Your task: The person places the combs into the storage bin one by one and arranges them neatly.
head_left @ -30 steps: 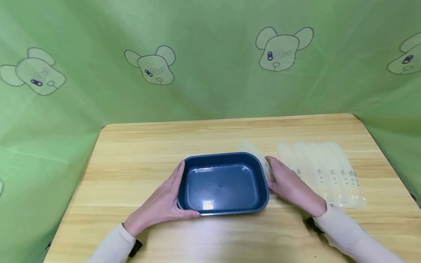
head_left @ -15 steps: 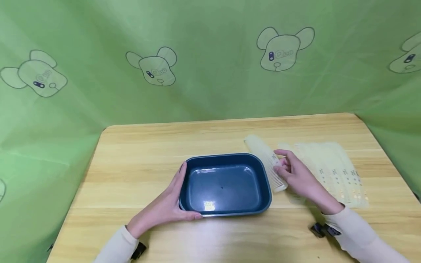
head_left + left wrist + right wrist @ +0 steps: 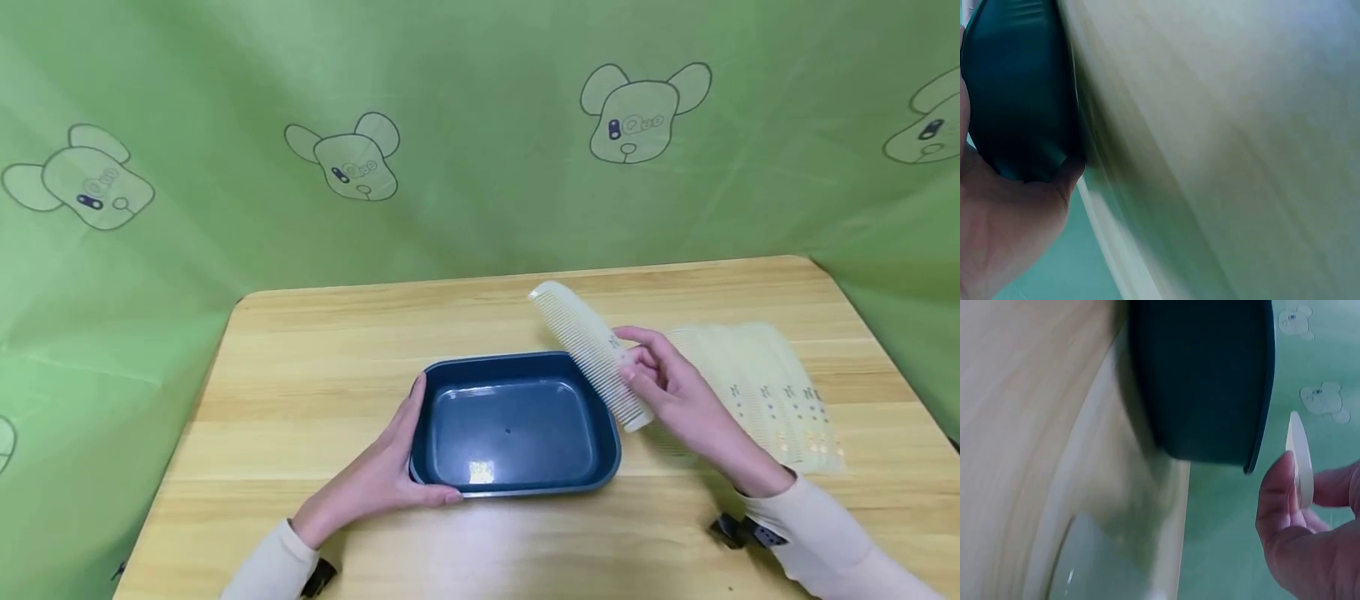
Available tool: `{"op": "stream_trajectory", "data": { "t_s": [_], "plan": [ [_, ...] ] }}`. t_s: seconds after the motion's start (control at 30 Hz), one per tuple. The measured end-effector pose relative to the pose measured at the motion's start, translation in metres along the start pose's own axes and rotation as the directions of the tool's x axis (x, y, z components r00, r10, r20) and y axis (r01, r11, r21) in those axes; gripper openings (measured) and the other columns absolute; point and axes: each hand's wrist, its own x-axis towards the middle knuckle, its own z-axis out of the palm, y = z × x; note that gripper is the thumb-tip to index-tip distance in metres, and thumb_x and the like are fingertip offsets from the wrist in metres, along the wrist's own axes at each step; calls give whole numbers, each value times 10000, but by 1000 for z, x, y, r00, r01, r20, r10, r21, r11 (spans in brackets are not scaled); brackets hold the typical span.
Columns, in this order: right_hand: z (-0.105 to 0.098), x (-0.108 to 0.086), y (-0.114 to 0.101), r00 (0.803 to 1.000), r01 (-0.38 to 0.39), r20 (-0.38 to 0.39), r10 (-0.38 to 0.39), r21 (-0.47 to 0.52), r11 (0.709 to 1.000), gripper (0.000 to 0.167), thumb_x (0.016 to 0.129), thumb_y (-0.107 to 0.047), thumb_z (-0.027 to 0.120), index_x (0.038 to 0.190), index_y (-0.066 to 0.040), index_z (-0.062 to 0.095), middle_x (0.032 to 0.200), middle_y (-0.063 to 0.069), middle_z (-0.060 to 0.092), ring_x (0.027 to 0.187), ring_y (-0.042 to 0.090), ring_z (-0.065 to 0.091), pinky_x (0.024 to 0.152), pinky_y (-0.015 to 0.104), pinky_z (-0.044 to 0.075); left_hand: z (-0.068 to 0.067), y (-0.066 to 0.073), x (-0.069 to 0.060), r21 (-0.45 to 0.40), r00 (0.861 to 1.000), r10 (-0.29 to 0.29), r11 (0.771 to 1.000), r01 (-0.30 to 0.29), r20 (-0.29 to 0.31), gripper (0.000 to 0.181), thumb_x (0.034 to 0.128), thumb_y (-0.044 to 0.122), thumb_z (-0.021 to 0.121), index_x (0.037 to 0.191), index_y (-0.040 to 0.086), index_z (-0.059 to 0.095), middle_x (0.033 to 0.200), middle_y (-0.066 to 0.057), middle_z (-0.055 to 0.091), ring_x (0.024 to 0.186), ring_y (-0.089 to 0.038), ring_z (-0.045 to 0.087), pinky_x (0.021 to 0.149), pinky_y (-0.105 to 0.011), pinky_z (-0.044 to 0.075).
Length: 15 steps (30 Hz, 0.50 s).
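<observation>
A dark blue rectangular plastic tray [image 3: 517, 433] sits at the middle of the wooden table. My left hand [image 3: 382, 467] grips its left end, fingers along the side wall and thumb at the front rim; the left wrist view shows the thumb [image 3: 1071, 175] against the tray's wall. My right hand [image 3: 675, 400] pinches a pale translucent comb [image 3: 588, 346] between thumb and fingers. The comb is raised and tilted over the tray's right rim, teeth facing the tray. In the right wrist view the comb [image 3: 1300, 462] appears nearly edge-on, apart from the tray [image 3: 1204, 381].
Several similar combs [image 3: 765, 392] lie overlapping in a row on the table [image 3: 315, 333], right of the tray and partly behind my right hand. A green curtain [image 3: 480, 167] with printed bear heads hangs behind the table's far edge.
My right hand has moved from the tray's right side, drawing a comb out and lifting it up over the rim. My left hand keeps its grip on the tray.
</observation>
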Motion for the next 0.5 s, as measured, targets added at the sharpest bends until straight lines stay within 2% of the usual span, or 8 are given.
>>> {"op": "stream_trajectory", "data": {
  "t_s": [0.17, 0.33, 0.5],
  "plan": [
    [11, 0, -7, 994, 22, 107, -23, 11, 1000, 459, 1085, 79, 591, 1535, 34, 510, 989, 153, 595, 796, 158, 584, 647, 233, 510, 0, 0, 0, -5, 1000, 7, 1000, -7, -6, 1498, 788, 531, 980, 1757, 244, -125, 1822, -36, -46, 1652, -298, 89, 1254, -590, 264],
    [18, 3, -9, 986, 38, 163, -42, 30, 999, 459, 1068, 107, 600, 1518, 35, 545, 1032, 187, 652, 843, 159, 652, 703, 224, 559, 0, 0, 0, -6, 1000, 13, 1000, -13, -15, 1494, 789, 515, 984, 1760, 223, -113, 1822, -44, -39, 1651, -311, 93, 1252, -600, 266],
    [24, 3, -10, 979, 29, 201, -35, 32, 999, 432, 1073, 75, 627, 1497, 5, 585, 1033, 162, 668, 852, 179, 658, 707, 230, 559, 2, 0, 0, -10, 1000, 21, 1000, -21, -21, 1500, 782, 502, 991, 1755, 268, -125, 1820, -66, -20, 1648, -311, 105, 1255, -588, 260]
  ]
}}
